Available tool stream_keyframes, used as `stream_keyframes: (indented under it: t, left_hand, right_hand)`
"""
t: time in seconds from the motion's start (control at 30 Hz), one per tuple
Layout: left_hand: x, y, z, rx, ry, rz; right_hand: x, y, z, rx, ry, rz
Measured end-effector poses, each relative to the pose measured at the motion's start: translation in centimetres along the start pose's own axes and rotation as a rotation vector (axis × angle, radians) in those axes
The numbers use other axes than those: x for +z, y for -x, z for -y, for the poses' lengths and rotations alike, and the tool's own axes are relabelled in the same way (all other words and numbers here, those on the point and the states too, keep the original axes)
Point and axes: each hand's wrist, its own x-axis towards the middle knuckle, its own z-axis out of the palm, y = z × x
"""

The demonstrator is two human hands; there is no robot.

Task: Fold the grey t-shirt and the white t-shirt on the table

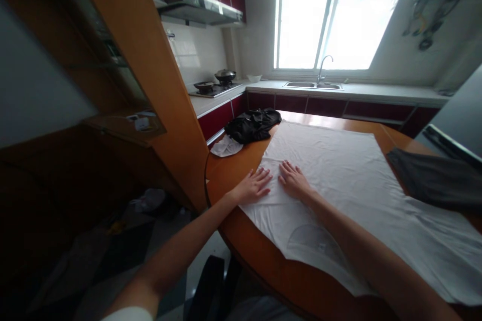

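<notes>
A white T-shirt (339, 170) lies spread out on the wooden table (235, 170), with light wrinkles across it. Its neckline shows near the table's front edge, under my right forearm. My left hand (252, 186) rests flat on the shirt's left edge, fingers stretched and slightly spread. Just to the right, my right hand (293, 179) presses flat on the cloth, its fingers extended. Neither hand grips anything; a small gap separates them. Part of the shirt is hidden beneath my right arm.
Crumpled black clothing (254, 125) and a white cloth (226, 146) lie at the table's far left. A folded dark grey garment (437, 178) lies at the right. Behind stand a counter with a sink (312, 85) and a stove (216, 91). A wooden post (150, 75) rises at the left.
</notes>
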Motion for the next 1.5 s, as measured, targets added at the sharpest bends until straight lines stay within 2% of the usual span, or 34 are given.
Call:
stream_keyframes:
  t: [0.17, 0.27, 0.37, 0.5, 0.6, 0.7, 0.87, 1.0, 1.13, 1.5]
  left_hand:
    - [-0.5, 3.8, -1.3, 0.027, -0.006, 0.088]
    - [-1.6, 4.4, -1.4, 0.037, 0.040, 0.156]
    - [-2.8, 2.2, -0.7, 0.011, 0.119, 0.121]
    - [-2.7, -3.0, 1.0, -0.078, 0.112, -0.080]
    - [-1.1, -5.6, 2.4, -0.161, 0.038, -0.067]
    - [0.1, -6.0, 3.4, -0.207, 0.030, -0.024]
    - [0.0, -5.1, 3.5, -0.185, 0.036, -0.072]
    - [-0.2, -4.4, 3.0, -0.092, -0.001, 0.009]
    - [-0.4, -3.2, 2.3, -0.097, -0.026, 0.055]
    - [-2.2, 5.2, -0.1, 0.045, -0.012, 0.176]
  right_hand:
    - [0.0, 0.2, -0.1, 0.002, -0.014, -0.010]
    - [-0.1, 0.2, 0.1, 0.007, -0.017, -0.013]
    - [-0.1, 0.2, 0.1, 0.010, -0.019, -0.015]
    - [-0.1, 0.1, 0.1, 0.007, -0.016, -0.020]
    - [0.0, 0.1, 0.0, 0.011, -0.015, -0.013]
    - [0.1, 0.0, -0.1, 0.020, -0.020, -0.006]
    - [0.3, -0.2, -0.3, 0.081, -0.063, -0.062]
    - [0.3, -0.1, -0.3, 0.058, -0.057, -0.061]
    - [0.3, -0.1, -0.3, 0.058, -0.040, -0.046]
    - [0.0, 0.0, -0.1, 0.065, -0.063, -0.049]
